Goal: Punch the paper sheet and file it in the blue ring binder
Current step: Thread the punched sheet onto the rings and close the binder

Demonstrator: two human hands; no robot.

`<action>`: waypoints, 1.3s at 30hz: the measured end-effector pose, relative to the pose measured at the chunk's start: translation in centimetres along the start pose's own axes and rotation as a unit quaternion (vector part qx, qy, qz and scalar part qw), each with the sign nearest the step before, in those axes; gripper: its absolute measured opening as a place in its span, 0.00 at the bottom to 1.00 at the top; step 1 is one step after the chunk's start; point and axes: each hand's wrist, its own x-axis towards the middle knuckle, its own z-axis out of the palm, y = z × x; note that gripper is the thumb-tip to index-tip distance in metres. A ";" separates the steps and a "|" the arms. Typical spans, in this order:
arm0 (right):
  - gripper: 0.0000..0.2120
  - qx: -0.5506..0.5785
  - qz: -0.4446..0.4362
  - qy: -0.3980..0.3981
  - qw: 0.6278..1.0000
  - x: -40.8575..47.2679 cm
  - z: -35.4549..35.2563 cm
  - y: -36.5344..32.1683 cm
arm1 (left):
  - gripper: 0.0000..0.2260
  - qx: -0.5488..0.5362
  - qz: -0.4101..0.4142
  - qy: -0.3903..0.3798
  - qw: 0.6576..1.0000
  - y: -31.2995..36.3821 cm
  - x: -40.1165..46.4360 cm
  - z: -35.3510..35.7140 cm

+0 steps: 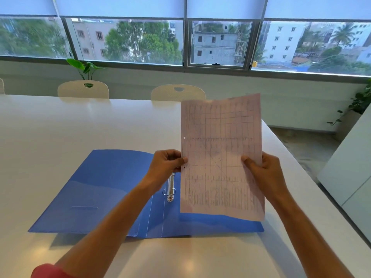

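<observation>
I am holding the paper sheet (220, 155) upright above the open blue ring binder (104, 189), which is lying flat on the white table (80, 125) with its covers spread left and right. My left hand (167, 167) is pinching the sheet's left edge, thumb on the near face and fingers curled behind, right between the two punched holes — one showing as a pale dot above my thumb, one as a dark dot just below it. My right hand (265, 175) is gripping the right edge the same way, thumb pressed on the printed grid. So I am judging the punching done and the filing as the step in hand.

The ring mechanism (170, 187) is sitting along the spine, just to the left of the sheet's lower half and partly hidden behind my left wrist; I cannot tell whether the rings are standing open or closed. To do this well, I am thinking of checking that first, then tipping the sheet flat with the punched edge leading toward the spine, keeping it taut between both hands so the holes are staying square to the two rings — a slack sheet is likely to buckle and miss. I would be lowering the near hole first, then the far one.
</observation>
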 end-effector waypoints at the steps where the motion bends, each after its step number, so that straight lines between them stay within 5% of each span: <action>1: 0.05 -0.005 0.003 -0.008 1.000 0.1 0.2 0.0 | 0.02 0.007 -0.008 -0.005 1.000 -0.1 -0.2 -0.3; 12: 0.07 -0.044 0.044 -0.098 0.993 0.8 2.6 -0.6 | 0.04 0.099 -0.052 0.034 0.993 -3.3 -1.5 -3.6; 18: 0.06 -0.067 0.057 -0.115 0.989 1.7 3.7 -1.1 | 0.05 0.113 -0.132 -0.007 0.985 -4.5 -1.8 -4.7; 39: 0.06 -0.083 0.129 -0.135 0.979 1.9 5.4 -1.1 | 0.07 0.148 -0.204 -0.016 0.968 -5.4 -1.3 -5.0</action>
